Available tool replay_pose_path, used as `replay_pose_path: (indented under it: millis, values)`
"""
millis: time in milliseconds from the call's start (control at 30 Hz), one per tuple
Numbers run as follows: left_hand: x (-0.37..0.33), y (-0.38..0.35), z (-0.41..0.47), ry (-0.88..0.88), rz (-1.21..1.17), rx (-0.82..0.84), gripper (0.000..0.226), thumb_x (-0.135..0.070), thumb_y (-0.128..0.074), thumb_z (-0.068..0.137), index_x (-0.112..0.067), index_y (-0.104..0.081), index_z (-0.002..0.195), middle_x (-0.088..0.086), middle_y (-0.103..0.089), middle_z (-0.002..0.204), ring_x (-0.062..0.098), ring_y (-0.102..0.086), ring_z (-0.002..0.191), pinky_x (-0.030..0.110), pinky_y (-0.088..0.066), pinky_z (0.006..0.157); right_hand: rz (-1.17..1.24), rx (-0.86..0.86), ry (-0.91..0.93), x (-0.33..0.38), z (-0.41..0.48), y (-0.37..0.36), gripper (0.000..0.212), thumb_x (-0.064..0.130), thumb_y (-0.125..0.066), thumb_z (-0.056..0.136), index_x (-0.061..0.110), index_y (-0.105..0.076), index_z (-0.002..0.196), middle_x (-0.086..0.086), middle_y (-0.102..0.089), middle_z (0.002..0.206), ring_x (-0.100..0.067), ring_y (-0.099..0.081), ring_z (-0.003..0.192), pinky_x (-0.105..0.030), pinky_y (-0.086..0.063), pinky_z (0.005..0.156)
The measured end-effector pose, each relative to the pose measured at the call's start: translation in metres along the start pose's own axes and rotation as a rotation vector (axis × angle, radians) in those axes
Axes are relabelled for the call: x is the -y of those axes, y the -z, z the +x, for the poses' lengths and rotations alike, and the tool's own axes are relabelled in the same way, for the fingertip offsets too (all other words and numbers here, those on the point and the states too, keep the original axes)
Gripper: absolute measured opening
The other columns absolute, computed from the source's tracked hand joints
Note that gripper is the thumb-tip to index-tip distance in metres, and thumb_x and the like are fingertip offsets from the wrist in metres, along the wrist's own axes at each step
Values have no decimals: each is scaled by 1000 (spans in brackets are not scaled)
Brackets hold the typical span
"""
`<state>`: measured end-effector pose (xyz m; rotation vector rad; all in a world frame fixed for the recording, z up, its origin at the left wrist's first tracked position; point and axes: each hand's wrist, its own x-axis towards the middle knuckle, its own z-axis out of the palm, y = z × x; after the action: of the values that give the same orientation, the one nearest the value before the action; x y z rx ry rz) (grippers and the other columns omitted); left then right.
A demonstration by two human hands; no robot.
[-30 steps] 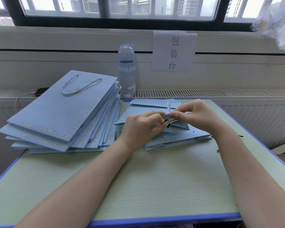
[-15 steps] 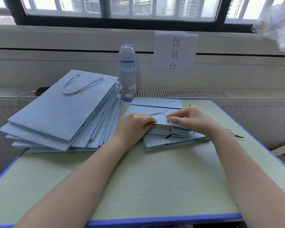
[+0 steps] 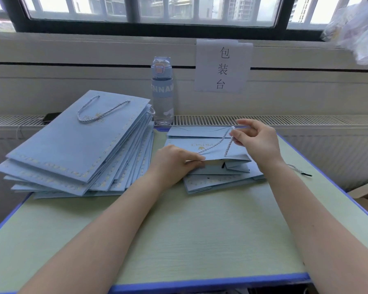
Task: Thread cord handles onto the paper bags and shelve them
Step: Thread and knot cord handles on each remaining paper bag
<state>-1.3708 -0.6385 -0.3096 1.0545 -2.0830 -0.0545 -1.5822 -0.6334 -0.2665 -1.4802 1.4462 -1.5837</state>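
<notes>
Left hand point(image 3: 174, 161) lies palm down on the near edge of the top paper bag point(image 3: 219, 150), fingertips closed on that edge and pinning it to the small stack point(image 3: 221, 179) beneath. Right hand point(image 3: 257, 143), raised just above the same bag, pinches the twisted cord handle point(image 3: 221, 143) between thumb and forefinger at the top of its loop; the other fingers are loosely spread. From the pinch, the cord's two strands run down to the bag's near edge, one ending beside the left fingertips, the other near the middle of the edge. Both forearms cross the pale green table point(image 3: 200, 230), whose border is blue. Right of the right wrist, a loose cord point(image 3: 299, 169) with a dark tip lies on the tabletop, apart from the stack. On the left side of the table, a larger fanned pile of bags point(image 3: 77, 153) rests flat, its uppermost bag already carrying a cord loop. Behind, between the two piles, a clear water bottle point(image 3: 162, 92) stands upright against the wall. To its right, a white paper sign point(image 3: 222, 65) with three characters hangs below the window point(image 3: 179, 11).
</notes>
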Motion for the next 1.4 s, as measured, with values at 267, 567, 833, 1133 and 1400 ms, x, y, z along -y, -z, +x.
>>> replay_pose_path:
  millis: [267, 567, 833, 1133, 1400]
  values:
    - [-1, 5, 1, 35, 66, 370, 30, -44, -69, 82, -31, -70, 109, -8, -68, 114, 14, -57, 110, 32, -46, 92, -781, 301, 134, -14, 0, -1, 16, 19, -60, 90, 15, -73, 99, -3, -65, 103, -11, -51, 84, -19, -33, 74]
    - [1, 13, 1, 134, -19, 578, 33, -37, -57, 92, -35, -60, 126, -4, -38, 149, 15, -30, 138, 27, -20, 113, -879, 814, 202, -1, -17, -16, 44, 38, -70, 82, 30, -60, 124, 9, -47, 133, -10, -42, 126, -19, -29, 95]
    - [2, 14, 4, 314, 51, 585, 60, -42, -50, 96, -21, -30, 148, 1, -24, 156, 18, -18, 144, 28, -15, 113, -964, 814, 31, -10, -12, -14, 56, 54, -44, 92, 35, -34, 144, 7, -21, 156, -17, -21, 141, -41, -22, 115]
    - [1, 5, -4, 432, 267, 685, 84, -71, -27, 88, -25, 1, 153, 2, 13, 159, 29, 16, 145, 41, 4, 116, -1115, 881, -67, -21, -18, -23, 65, 61, -23, 95, 36, 0, 150, 7, 10, 159, -16, 13, 145, -49, 2, 115]
    - [11, 13, -2, 363, -40, 496, 94, -53, -69, 78, -33, -13, 151, -5, 1, 160, 18, 4, 147, 37, -9, 118, -849, 734, 64, -1, -12, 1, 50, 41, -66, 85, 36, -51, 132, 8, -38, 148, -9, -35, 133, -23, -28, 104]
